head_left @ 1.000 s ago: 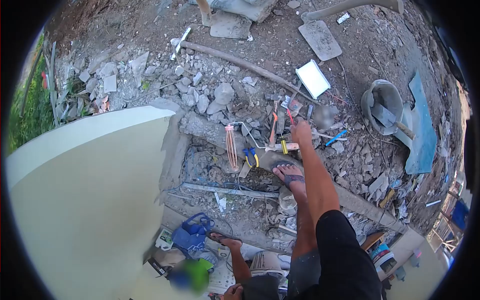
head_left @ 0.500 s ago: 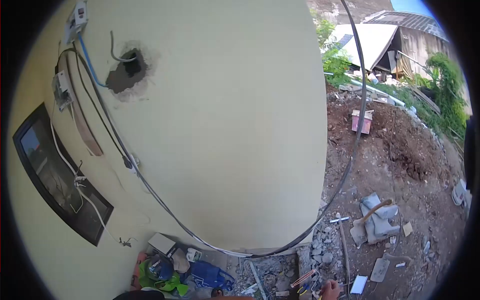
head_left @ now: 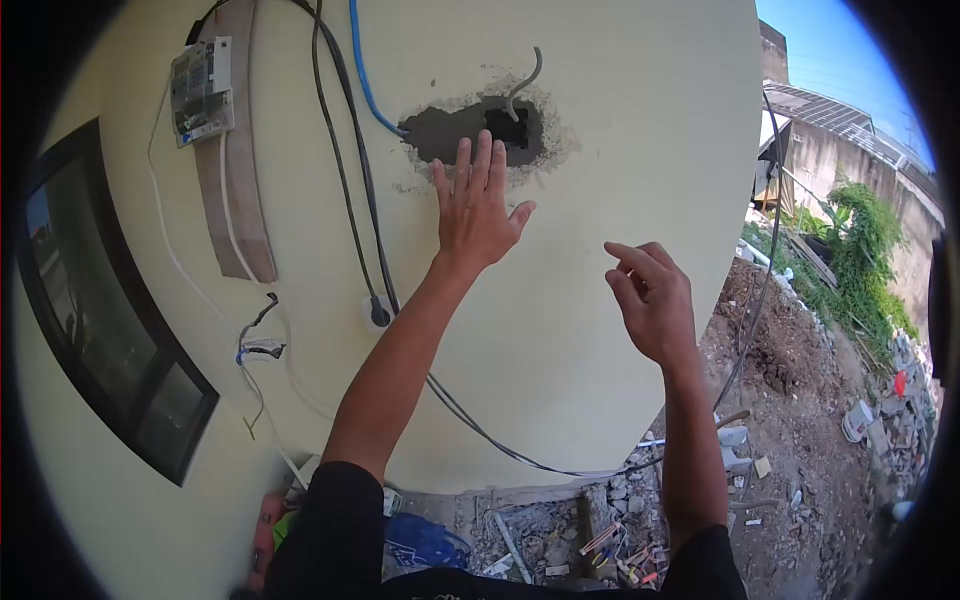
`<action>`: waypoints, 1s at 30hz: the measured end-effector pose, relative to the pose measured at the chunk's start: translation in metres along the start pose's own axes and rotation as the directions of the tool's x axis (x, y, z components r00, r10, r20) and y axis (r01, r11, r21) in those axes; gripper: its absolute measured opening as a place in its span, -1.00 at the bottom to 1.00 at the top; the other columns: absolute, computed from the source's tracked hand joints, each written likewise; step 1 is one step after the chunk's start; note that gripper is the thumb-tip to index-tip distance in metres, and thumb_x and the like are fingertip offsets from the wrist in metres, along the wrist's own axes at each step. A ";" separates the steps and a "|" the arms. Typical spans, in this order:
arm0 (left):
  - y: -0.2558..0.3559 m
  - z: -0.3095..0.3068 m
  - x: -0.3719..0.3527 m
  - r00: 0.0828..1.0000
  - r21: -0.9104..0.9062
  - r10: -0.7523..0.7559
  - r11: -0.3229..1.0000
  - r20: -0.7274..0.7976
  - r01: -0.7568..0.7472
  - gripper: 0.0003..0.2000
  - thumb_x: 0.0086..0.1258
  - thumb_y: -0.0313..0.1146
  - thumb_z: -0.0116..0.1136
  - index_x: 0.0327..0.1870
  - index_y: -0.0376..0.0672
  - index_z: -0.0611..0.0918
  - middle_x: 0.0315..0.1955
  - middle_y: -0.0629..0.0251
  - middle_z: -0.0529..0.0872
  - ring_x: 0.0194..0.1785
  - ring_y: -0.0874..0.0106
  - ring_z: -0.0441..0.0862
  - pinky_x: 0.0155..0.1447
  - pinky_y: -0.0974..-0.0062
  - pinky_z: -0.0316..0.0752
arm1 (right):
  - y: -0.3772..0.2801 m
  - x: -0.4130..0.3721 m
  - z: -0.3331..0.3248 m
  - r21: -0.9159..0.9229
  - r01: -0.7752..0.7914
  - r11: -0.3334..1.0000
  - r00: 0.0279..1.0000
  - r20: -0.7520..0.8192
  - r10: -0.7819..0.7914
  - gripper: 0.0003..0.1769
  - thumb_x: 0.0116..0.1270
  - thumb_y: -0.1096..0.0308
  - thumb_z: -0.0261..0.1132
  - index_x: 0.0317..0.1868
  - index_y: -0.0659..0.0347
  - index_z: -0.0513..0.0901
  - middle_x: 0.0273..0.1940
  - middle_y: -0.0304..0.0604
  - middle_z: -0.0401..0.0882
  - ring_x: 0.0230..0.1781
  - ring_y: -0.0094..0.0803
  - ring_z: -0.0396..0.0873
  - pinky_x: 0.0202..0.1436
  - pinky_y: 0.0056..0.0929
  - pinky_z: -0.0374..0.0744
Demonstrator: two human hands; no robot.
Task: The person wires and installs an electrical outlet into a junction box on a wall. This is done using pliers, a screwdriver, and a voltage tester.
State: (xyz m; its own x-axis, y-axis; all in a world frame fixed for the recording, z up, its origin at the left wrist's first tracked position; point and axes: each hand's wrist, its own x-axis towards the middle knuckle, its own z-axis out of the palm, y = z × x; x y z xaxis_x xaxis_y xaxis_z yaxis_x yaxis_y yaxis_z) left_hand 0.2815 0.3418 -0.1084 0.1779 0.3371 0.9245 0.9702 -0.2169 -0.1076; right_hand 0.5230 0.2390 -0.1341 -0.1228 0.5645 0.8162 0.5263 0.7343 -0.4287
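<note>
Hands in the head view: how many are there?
2: the left hand in front of the hole, overlapping its lower edge; the right hand lower, further right, in front of the pale wall.

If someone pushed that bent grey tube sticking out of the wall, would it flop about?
The grey tube is probably fairly stiff, since its free end stands up apparently unsupported. Being thin, it may still flex, probably about its lower end in the hole.
</note>
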 end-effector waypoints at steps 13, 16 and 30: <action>-0.025 0.013 0.006 0.988 0.114 -0.004 0.993 0.154 -0.014 -0.11 0.33 0.12 0.21 0.57 -0.17 0.16 0.60 0.22 0.04 0.65 0.07 -0.17 0.58 -0.26 -0.37 | 0.022 0.127 0.119 -0.525 0.128 0.841 0.987 0.151 -0.056 -0.28 0.31 0.38 0.25 0.49 -0.23 0.36 -0.03 0.10 0.51 -0.24 0.02 0.69 -0.17 -0.11 0.67; -0.027 0.015 0.013 0.997 0.091 0.009 0.996 0.079 -0.017 -0.14 0.33 0.08 0.20 0.57 -0.18 0.18 0.61 0.22 0.03 0.65 0.06 -0.16 0.58 -0.28 -0.35 | 0.026 0.126 0.120 -0.510 0.123 0.851 0.987 0.153 -0.051 -0.27 0.33 0.40 0.19 0.51 -0.28 0.33 -0.04 0.10 0.51 -0.25 0.03 0.69 -0.18 -0.08 0.67; -0.042 0.025 0.054 0.993 0.200 0.100 0.976 -0.055 -0.087 -0.28 0.42 -0.01 0.08 0.54 -0.17 0.25 0.61 0.36 0.03 0.65 0.08 -0.13 0.58 -0.27 -0.24 | 0.031 0.126 0.122 -0.543 0.129 0.830 0.985 0.164 -0.046 -0.25 0.29 0.48 0.09 0.51 -0.27 0.33 -0.15 0.06 0.58 -0.33 -0.02 0.70 -0.27 -0.10 0.67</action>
State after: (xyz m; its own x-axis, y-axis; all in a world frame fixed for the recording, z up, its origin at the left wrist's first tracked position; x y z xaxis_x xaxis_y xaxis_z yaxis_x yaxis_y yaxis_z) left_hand 0.2541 0.3924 -0.0634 0.2650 0.2628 0.9278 0.9641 -0.0582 -0.2589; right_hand 0.4213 0.3787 -0.0914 -0.2832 0.5846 0.7603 0.8776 0.4777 -0.0403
